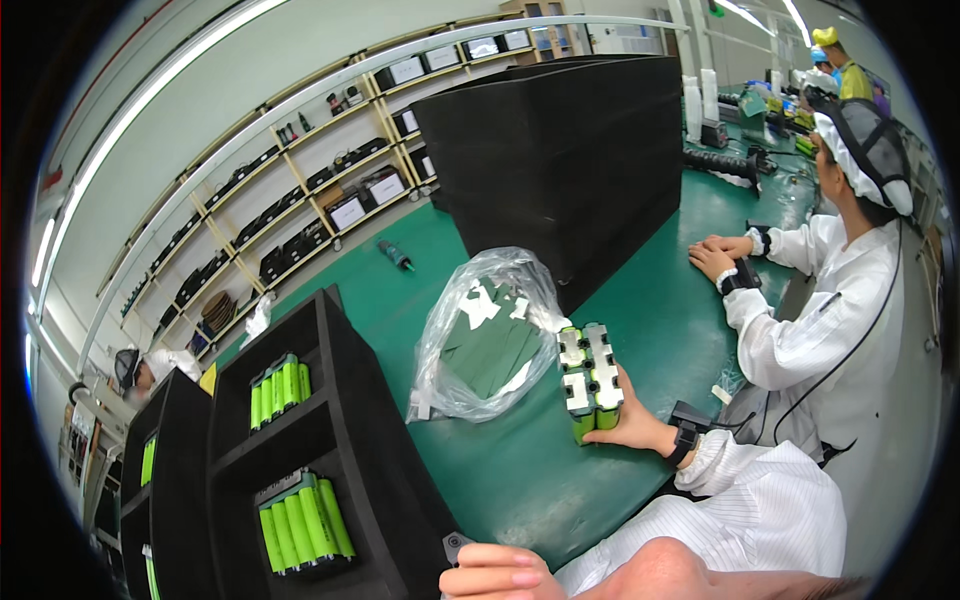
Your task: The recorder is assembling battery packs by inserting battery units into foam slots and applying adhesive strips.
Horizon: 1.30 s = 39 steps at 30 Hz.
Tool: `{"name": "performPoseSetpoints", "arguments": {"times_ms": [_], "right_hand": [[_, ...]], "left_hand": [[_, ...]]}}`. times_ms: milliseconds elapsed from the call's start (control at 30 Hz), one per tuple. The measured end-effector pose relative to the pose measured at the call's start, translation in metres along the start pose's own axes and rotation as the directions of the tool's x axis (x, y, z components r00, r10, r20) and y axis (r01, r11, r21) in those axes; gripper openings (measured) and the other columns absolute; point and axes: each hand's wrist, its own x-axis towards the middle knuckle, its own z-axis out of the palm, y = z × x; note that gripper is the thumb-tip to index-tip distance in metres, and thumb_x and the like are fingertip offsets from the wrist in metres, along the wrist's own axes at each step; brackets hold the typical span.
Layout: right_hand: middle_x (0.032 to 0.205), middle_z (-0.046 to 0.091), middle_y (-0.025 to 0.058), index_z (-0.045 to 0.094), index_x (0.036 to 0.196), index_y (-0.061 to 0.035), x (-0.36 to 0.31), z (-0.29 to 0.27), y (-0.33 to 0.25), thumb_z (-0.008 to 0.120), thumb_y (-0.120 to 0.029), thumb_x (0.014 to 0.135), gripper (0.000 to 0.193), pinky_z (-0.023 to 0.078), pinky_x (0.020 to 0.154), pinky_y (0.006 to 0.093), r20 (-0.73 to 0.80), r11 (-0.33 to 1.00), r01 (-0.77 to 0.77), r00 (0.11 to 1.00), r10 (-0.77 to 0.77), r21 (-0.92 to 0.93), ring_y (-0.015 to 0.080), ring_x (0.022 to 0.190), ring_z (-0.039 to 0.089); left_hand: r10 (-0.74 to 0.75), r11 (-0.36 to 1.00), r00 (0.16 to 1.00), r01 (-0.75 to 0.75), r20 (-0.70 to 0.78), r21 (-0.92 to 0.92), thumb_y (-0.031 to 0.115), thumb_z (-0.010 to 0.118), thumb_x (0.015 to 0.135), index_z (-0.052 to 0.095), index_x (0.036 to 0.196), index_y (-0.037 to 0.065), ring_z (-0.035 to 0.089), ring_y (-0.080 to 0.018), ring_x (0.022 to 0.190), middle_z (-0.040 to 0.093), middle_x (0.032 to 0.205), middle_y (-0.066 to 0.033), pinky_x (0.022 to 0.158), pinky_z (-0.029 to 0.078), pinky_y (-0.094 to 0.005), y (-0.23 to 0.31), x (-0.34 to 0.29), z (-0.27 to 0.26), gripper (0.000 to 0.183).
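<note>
My right hand grips a green battery pack from its right side and holds it upright on the green table. The pack is a block of green cells with white metal strips across its top. My left hand lies at the lower edge of the view, next to the black foam rack. Its fingers are curled together with nothing visible in them. A clear plastic bag of green sheets lies just left of the pack.
The black foam rack holds rows of green cells. A tall stack of black bins stands behind the bag. A co-worker in a white coat sits at the right, both hands on the table. Shelving lines the back wall.
</note>
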Motion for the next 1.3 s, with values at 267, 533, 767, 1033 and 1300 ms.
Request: {"name": "performPoseSetpoints", "arguments": {"times_ms": [267, 533, 767, 1033, 1300], "right_hand": [[0.149, 0.027, 0.017, -0.002, 0.152, -0.0031, -0.008, -0.001, 0.012, 0.092, -0.019, 0.064, 0.13, 0.03, 0.113, 0.042, 0.03, 0.968, -0.084, 0.996, 0.079, 0.236, 0.0292, 0.138, 0.032], [0.135, 0.046, 0.0139, 0.003, 0.151, -0.0026, -0.017, 0.004, 0.061, 0.087, -0.005, 0.066, 0.119, 0.042, 0.103, 0.0376, 0.104, 0.92, -0.247, 0.969, 0.225, 0.303, 0.0254, 0.123, 0.049], [0.118, 0.057, 0.0118, 0.026, 0.135, -0.0023, -0.011, 0.0, 0.019, 0.082, -0.001, 0.071, 0.085, 0.05, 0.093, 0.0358, 0.104, 0.93, -0.206, 0.978, 0.183, 0.305, 0.0223, 0.107, 0.06], [0.119, 0.057, 0.0125, 0.027, 0.136, -0.0023, -0.012, 0.0, 0.023, 0.082, -0.001, 0.072, 0.084, 0.05, 0.093, 0.0354, 0.116, 0.933, -0.201, 0.978, 0.174, 0.298, 0.0228, 0.107, 0.06], [0.119, 0.057, 0.0134, 0.02, 0.139, -0.0025, -0.011, 0.001, 0.023, 0.082, -0.001, 0.071, 0.092, 0.049, 0.094, 0.0362, 0.115, 0.922, -0.199, 0.979, 0.169, 0.333, 0.0231, 0.108, 0.06]], "left_hand": [[0.022, 0.956, 0.862, 0.131, 0.506, -0.264, 0.004, 0.052, 0.089, 0.054, 0.099, 0.005, 0.06, -0.0319, 0.088, 0.063, 0.099, -0.0128, 0.084, 0.049, -0.0546, -0.033, 0.02, -0.041, 0.01], [-0.277, 0.28, 0.466, 0.876, 0.84, -0.393, 0.031, 0.046, 0.098, 0.052, 0.103, 0.003, 0.049, -0.0239, 0.092, 0.058, 0.099, -0.0155, 0.085, 0.039, -0.0373, -0.032, 0.037, -0.045, 0.03], [0.017, 0.084, 0.418, 0.905, 0.908, -0.418, 0.065, 0.047, 0.09, 0.046, 0.114, -0.001, 0.048, -0.0266, 0.099, 0.053, 0.109, -0.019, 0.089, 0.037, -0.0384, -0.035, 0.034, -0.044, 0.07], [0.052, 0.11, 0.462, 0.878, 0.885, -0.465, 0.072, 0.057, 0.082, 0.046, 0.118, -0.001, 0.049, -0.0279, 0.102, 0.052, 0.111, -0.0192, 0.09, 0.038, -0.0404, -0.035, 0.029, -0.044, 0.082], [0.075, 0.151, 0.41, 0.896, 0.909, -0.417, 0.069, 0.057, 0.084, 0.047, 0.117, -0.002, 0.05, -0.0289, 0.104, 0.052, 0.113, -0.0198, 0.09, 0.038, -0.042, -0.037, 0.032, -0.044, 0.079]]}}
